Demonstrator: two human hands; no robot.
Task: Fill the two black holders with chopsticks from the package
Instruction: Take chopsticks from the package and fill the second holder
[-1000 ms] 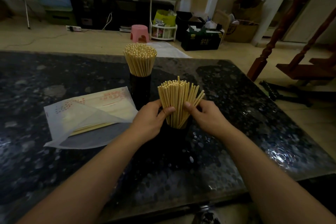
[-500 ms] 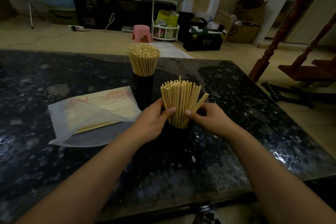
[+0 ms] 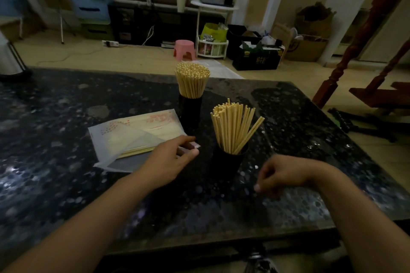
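Two black holders stand on the dark stone table. The far holder [image 3: 190, 110] is packed with a tight bundle of chopsticks [image 3: 192, 80]. The near holder [image 3: 228, 163] has a looser bunch of chopsticks [image 3: 233, 127], one stick leaning out to the right. The clear plastic package [image 3: 133, 137] lies flat to the left with a few chopsticks still inside. My left hand [image 3: 172, 158] hovers between package and near holder, fingers relaxed, holding nothing. My right hand [image 3: 280, 175] hangs to the right of the near holder, fingers loosely curled and empty.
The stone table [image 3: 66, 173] ends close to me and at the right. Beyond it are a pink stool [image 3: 184, 49], a white shelf cart [image 3: 213, 45], boxes and a wooden stair post [image 3: 346, 60] on the right.
Both hands have let go of the chopstick bunch in the near holder and pulled back, the left toward the package, the right down and to the right. The bunch now stands alone.
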